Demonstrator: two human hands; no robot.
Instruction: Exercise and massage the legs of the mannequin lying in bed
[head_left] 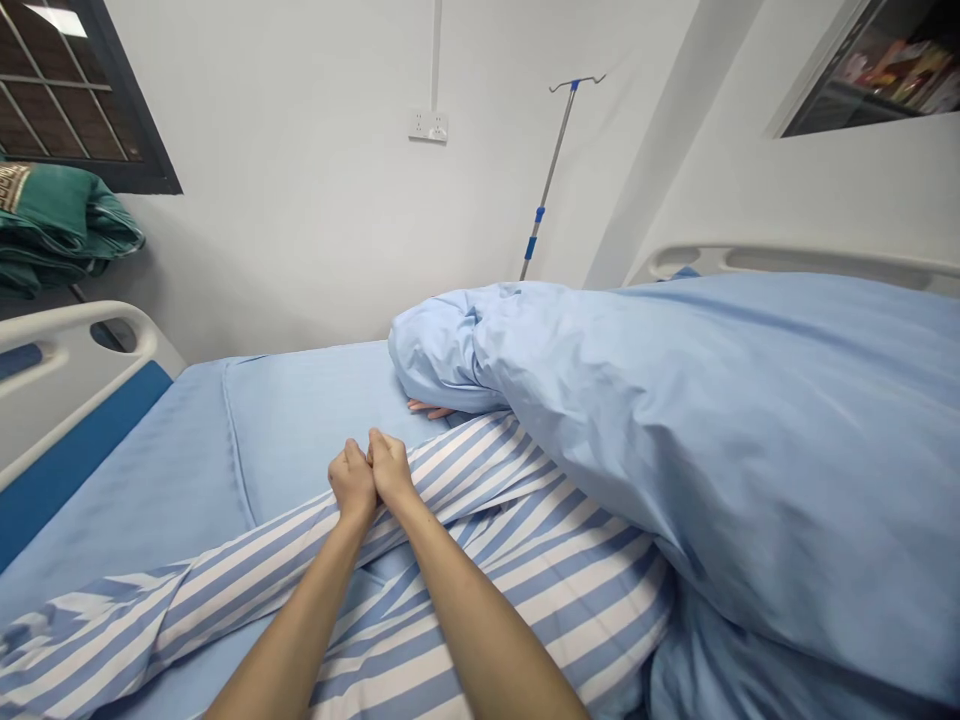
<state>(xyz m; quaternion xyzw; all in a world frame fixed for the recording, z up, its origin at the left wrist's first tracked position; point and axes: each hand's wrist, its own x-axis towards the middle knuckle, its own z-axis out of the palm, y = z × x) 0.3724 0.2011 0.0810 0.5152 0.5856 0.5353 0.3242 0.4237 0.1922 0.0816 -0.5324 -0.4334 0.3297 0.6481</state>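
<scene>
My left hand (352,475) and my right hand (388,464) are both curled into fists, side by side and touching. They are over a striped blue-and-white trouser leg (281,548); whether they press on it or hover just above cannot be made out. Nothing sticks out of either fist, and the cloth around them is not bunched up. More striped clothing (555,560) shows to the right, partly under a light blue quilt (675,400). The fingertips of another hand (431,409) peek out beneath the quilt's edge, lying on the blue bed sheet (315,400).
A pale bed end board (82,320) with a blue panel stands at left, and another bed board (810,258) at right. Behind the bed rises an IV pole (551,170) against the wall, near a power socket (428,126). A folded green blanket (64,225) is at far left.
</scene>
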